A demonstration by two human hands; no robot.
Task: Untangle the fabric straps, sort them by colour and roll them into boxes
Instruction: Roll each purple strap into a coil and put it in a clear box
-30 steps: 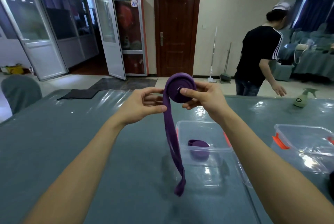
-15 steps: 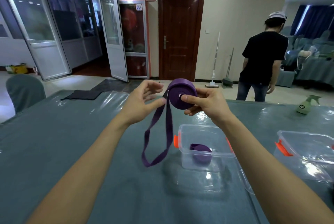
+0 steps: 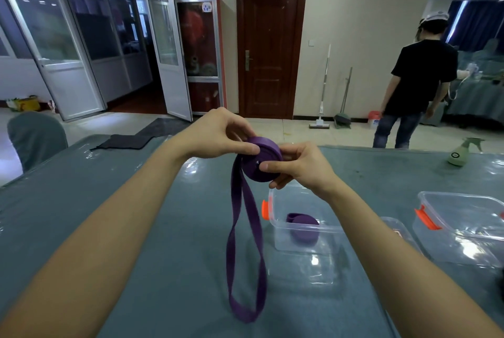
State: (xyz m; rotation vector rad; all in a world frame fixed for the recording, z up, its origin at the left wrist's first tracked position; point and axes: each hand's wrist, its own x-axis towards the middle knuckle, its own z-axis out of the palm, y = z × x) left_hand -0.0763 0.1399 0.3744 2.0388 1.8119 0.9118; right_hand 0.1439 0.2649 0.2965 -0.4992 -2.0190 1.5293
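A purple fabric strap point(image 3: 246, 245) is partly wound into a roll point(image 3: 260, 159) held above the table. My right hand point(image 3: 298, 165) grips the roll with the thumb on its face. My left hand point(image 3: 218, 134) pinches the roll's top edge from the left. The loose part of the strap hangs down as a long twisted loop whose bottom reaches the tablecloth. Just below my right hand stands a clear plastic box point(image 3: 281, 231) with orange clips; a rolled purple strap point(image 3: 304, 230) lies inside it.
A second clear box point(image 3: 463, 228) with orange clips stands at the right, a clear lid point(image 3: 401, 234) between the boxes. A green spray bottle point(image 3: 461, 153) sits at the far right of the teal table point(image 3: 136, 215). A person in black point(image 3: 417, 84) stands beyond. A chair point(image 3: 35, 137) is far left.
The roll has come down and tilted flatter. My left hand has moved onto the roll's top edge. The hanging loop has grown longer and now reaches the table.
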